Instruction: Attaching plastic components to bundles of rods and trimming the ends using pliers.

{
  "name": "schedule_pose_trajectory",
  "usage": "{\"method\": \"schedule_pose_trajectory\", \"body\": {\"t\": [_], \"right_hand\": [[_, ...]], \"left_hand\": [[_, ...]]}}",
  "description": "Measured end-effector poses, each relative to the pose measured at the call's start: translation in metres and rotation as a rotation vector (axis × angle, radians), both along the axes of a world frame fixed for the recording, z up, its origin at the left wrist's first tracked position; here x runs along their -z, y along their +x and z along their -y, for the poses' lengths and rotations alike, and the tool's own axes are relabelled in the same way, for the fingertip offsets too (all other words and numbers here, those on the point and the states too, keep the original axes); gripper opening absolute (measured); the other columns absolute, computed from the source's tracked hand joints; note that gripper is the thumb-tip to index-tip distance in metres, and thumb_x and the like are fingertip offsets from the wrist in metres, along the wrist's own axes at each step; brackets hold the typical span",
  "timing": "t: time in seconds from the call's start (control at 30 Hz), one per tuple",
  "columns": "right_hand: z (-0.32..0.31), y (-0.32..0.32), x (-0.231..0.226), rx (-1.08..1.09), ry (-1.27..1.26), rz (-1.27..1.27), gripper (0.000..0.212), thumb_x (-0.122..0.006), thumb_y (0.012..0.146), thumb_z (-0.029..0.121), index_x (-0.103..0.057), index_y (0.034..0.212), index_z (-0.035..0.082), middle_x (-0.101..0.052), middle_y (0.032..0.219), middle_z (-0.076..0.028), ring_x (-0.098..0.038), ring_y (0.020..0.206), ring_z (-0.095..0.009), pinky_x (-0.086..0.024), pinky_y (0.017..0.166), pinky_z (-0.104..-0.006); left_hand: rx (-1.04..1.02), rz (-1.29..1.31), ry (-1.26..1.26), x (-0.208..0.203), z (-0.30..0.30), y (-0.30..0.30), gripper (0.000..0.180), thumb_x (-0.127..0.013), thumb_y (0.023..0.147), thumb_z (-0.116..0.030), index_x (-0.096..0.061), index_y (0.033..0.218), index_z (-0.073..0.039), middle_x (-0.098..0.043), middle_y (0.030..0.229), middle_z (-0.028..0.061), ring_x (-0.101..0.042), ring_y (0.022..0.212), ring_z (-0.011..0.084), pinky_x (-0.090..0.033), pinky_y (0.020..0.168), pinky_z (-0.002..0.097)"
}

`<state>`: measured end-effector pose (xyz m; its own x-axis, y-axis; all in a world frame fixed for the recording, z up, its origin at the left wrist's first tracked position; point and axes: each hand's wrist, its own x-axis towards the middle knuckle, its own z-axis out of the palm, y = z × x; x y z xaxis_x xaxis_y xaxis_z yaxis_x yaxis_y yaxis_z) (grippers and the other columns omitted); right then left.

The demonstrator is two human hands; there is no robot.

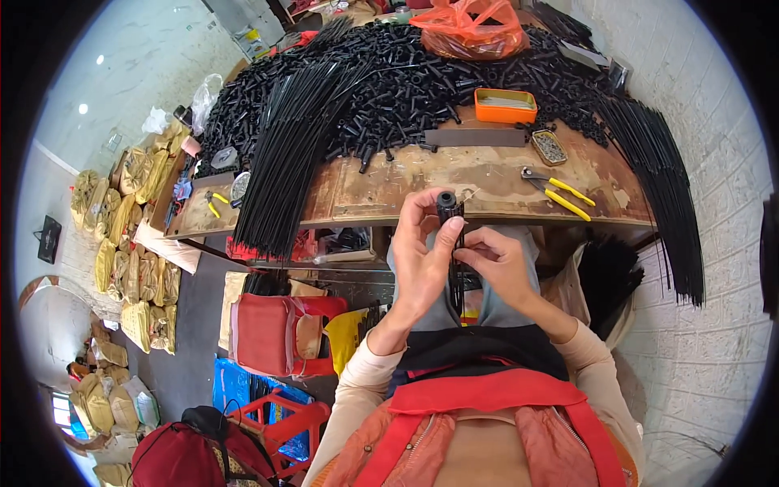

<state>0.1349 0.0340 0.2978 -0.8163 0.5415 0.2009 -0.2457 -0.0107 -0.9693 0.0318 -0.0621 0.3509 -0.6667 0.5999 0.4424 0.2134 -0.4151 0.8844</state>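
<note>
While the left hand [422, 256] pinches a short black tube [447, 204] between thumb and fingers, the right hand [499, 264] closes its fingers around thin black rods [457, 280] that hang down from the tube. Both are held in the air just in front of the near edge of the bench [487, 183], above the person's lap. The tube looks like hard plastic, light and stiff, with a smooth side that can slip, so a pinch across its body seems the safe grip. The rods look thin and springy; I judge they bend easily, so it is better to hold them close to the tube.

The bench is worn wood with stains. A big heap of tubes [406, 77] covers its far half, and a long bundle of rods [284, 154] lies over the left edge; more rods [661, 187] hang over the right edge. Yellow pliers [556, 192] lie near the front right, an orange tray [505, 105] behind them, and an orange bag [471, 28] at the far edge. At the left, many filled sacks [134, 235] stand on the floor, and a red stool [280, 333] is under the bench
</note>
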Motion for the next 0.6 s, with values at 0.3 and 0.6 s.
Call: {"method": "schedule_pose_trajectory", "body": {"t": [0.3,0.6], "right_hand": [[0.024,-0.019,0.005,0.064,0.040,0.093,0.012,-0.070,0.085,0.002,-0.064,0.094,-0.003,-0.068,0.085,-0.004,-0.064,0.081,-0.008,-0.051,0.070,-0.0218],[0.030,-0.028,0.005,0.061,0.045,0.109,0.009,-0.073,0.082,0.003,-0.066,0.086,-0.001,-0.067,0.077,-0.002,-0.062,0.074,-0.006,-0.049,0.065,-0.0215]], "left_hand": [[-0.087,0.113,0.048,0.011,0.016,-0.015,0.030,-0.069,0.084,0.003,-0.057,0.112,0.003,-0.059,0.105,0.0057,-0.059,0.090,0.0119,-0.051,0.083,0.0262],[0.251,0.257,0.044,0.005,0.036,-0.040,0.031,-0.060,0.093,-0.011,-0.058,0.120,0.004,-0.065,0.099,0.0092,-0.063,0.093,0.0169,-0.050,0.087,0.0311]]}}
